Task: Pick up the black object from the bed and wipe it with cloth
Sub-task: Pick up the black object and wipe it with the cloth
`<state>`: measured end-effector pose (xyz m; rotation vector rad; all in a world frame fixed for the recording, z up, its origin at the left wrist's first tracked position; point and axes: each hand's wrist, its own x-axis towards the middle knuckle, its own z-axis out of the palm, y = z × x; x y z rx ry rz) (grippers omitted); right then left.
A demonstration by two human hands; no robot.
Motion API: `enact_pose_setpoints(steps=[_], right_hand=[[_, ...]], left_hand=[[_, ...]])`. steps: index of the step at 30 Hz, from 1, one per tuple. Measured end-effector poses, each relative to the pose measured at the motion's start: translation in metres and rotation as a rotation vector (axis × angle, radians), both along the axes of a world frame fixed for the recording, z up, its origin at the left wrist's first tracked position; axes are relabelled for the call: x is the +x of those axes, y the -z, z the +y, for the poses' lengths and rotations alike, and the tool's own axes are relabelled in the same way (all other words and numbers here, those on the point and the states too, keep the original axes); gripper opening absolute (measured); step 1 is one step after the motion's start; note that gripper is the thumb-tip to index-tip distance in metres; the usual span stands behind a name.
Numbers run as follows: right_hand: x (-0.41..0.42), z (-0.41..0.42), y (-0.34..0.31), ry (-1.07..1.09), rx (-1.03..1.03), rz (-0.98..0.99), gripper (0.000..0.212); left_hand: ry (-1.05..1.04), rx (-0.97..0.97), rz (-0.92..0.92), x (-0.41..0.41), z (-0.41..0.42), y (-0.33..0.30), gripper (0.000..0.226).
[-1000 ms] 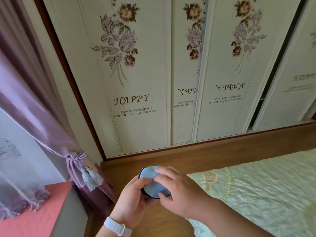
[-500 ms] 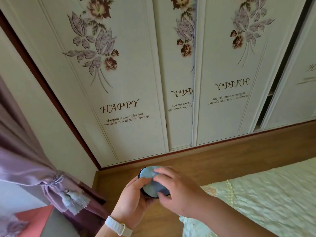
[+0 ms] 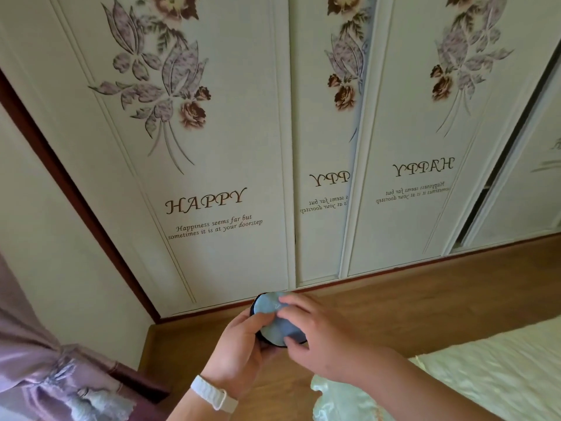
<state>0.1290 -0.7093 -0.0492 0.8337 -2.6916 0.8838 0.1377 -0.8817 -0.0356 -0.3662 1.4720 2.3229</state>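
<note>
A round black object point(image 3: 263, 337) is held in front of me above the wooden floor, gripped from below and the left by my left hand point(image 3: 239, 350). A pale blue cloth point(image 3: 274, 322) covers its top face, so only a thin black rim shows. My right hand point(image 3: 328, 338) presses the cloth onto the object with thumb and fingertips. The bed point(image 3: 485, 375) with its light green cover lies at the lower right, below my right forearm.
White wardrobe doors point(image 3: 212, 147) with flower prints and "HAPPY" lettering fill the view ahead. A wooden floor strip point(image 3: 425, 293) runs between wardrobe and bed. A purple curtain point(image 3: 45, 375) with a tassel hangs at the lower left. A white band is on my left wrist.
The view has swung right and up, so the curtain and red surface at the left have slid out of frame. Both hands keep the same hold; the right fingers have shifted slightly on the cloth.
</note>
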Motion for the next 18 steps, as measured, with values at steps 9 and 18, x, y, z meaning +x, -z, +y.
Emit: enact_pose_setpoints(steps=[9,18], right_hand=[[-0.127,-0.080,-0.013,0.097,0.075,0.004,0.039],[-0.205,-0.101,-0.030,0.155,0.175,0.015,0.042]], left_hand=[[0.120,0.025,0.029,-0.148,-0.080,0.001,0.021],[0.207,0.038,0.043,-0.247,-0.099,0.002,0.030]])
